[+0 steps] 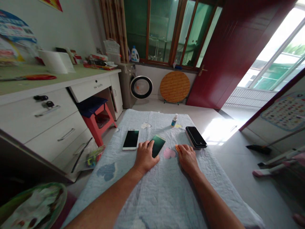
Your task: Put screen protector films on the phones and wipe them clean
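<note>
My left hand (146, 156) is closed around the edge of a smartphone (158, 144), which is tilted, its dark green-tinted screen facing up. A white-framed smartphone (131, 140) lies flat just left of that hand. My right hand (188, 157) rests low over the cloth, its fingers closed on a small orange thing (177, 147); most of that is hidden, so its kind is unclear. Beyond my right hand, a black smartphone (196, 136) sits on top of a stack at the table's right edge. Farther back stands a small spray bottle (174, 120) with a white cap.
A pale blue quilted cloth (152, 190) covers the table. To the left are a red stool (101, 119), a white desk (64, 109) with drawers and a waste bin (60, 203). A washing machine (126, 84) and a round wooden tabletop (175, 86) stand at the back.
</note>
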The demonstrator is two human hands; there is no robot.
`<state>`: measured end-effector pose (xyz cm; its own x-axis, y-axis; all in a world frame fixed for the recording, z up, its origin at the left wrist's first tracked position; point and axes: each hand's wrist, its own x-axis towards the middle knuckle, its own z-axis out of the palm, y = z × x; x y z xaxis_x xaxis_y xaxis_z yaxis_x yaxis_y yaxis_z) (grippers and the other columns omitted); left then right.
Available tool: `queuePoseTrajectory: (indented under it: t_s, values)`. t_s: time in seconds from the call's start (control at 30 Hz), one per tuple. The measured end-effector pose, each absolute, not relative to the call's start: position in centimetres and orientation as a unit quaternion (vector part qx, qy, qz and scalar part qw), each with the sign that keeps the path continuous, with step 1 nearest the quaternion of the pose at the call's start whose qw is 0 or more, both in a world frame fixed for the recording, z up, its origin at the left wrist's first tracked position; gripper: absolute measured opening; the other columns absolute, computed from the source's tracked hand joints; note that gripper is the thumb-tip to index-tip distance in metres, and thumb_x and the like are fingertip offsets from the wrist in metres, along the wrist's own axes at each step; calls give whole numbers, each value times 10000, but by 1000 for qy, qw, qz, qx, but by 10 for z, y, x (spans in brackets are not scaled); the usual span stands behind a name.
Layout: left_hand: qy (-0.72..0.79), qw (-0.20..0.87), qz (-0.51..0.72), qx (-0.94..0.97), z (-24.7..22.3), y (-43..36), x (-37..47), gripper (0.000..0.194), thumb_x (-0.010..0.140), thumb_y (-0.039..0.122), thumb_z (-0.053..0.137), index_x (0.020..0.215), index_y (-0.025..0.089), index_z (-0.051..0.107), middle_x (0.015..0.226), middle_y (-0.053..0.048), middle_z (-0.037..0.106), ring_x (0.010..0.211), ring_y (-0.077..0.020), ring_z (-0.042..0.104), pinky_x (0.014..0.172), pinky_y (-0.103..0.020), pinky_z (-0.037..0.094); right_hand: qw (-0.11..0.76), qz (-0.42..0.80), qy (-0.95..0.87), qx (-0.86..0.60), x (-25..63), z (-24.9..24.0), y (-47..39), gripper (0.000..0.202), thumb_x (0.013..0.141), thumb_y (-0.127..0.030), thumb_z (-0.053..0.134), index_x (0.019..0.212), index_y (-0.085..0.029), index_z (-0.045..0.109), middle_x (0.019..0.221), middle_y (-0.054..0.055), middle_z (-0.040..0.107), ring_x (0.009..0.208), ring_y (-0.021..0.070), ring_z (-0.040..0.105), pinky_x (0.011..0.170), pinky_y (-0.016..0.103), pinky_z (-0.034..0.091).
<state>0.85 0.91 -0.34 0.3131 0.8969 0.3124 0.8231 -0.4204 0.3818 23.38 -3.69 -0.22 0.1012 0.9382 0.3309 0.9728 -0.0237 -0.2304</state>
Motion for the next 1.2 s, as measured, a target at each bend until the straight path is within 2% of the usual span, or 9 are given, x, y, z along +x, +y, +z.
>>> queuePoseTrajectory:
  t_s: [0.2,0.37,0.47,0.57,0.7,0.77,0.87,1.0,1.2]
  values:
    - [554,73,187,808,2,2,10,666,723,485,668,1292,162,546,1303,-149,527,1155,-339,476,1016,-438,347,207,-40,-677,-705,235,-3,-37,302,994,-320,404,957,-241,693,946,64,632,917,192,520,812,291,349]
    - [517,121,156,833,10,-5,6,891,653,630,697,1359,126,495,1405,-188,441,1244,-378,433,1075,-452,321,212,-30,-684,-697,235,-1,-37,269,981,-289,430,939,-234,689,903,62,613,880,182,520,790,273,353]
    - [487,160,137,848,13,-10,6,975,595,611,748,1395,134,458,1468,-201,365,1313,-394,382,1102,-459,306,218,-19,-684,-696,235,-1,-37,251,971,-260,439,921,-226,683,885,60,598,866,177,523,780,263,361]
    - [467,190,137,853,13,-14,9,927,613,502,770,1406,149,444,1483,-195,349,1315,-362,406,1094,-426,336,230,-4,-682,-694,236,-2,-37,247,960,-241,446,892,-202,680,864,61,577,831,172,527,762,260,374]
    - [473,185,157,847,12,-14,12,797,677,400,740,1382,142,471,1452,-176,404,1291,-320,445,1089,-400,353,289,25,-688,-665,234,2,-38,241,949,-255,456,898,-193,683,842,51,559,788,163,534,741,261,396]
    - [476,173,164,847,12,-13,12,765,692,419,736,1359,129,496,1423,-175,444,1280,-321,450,1094,-410,345,337,50,-700,-627,229,5,-40,230,947,-257,461,966,-199,683,870,51,568,807,162,547,755,262,413]
    - [480,155,171,846,10,-11,11,815,673,513,748,1343,115,511,1414,-181,458,1277,-344,437,1097,-437,334,380,89,-726,-566,216,9,-41,248,950,-239,458,1086,-210,663,926,58,585,854,165,561,783,265,431]
    - [482,143,171,847,6,-10,10,836,687,589,713,1337,105,511,1417,-184,462,1264,-351,444,1084,-442,343,357,110,-766,-523,202,7,-44,275,957,-230,461,1142,-246,664,942,53,584,864,159,559,783,263,440]
    - [481,132,162,851,6,-11,11,794,713,559,700,1331,95,518,1416,-186,474,1263,-342,446,1075,-424,354,294,78,-783,-542,196,1,-40,259,937,-193,482,1062,-244,703,939,47,574,854,155,546,773,259,436]
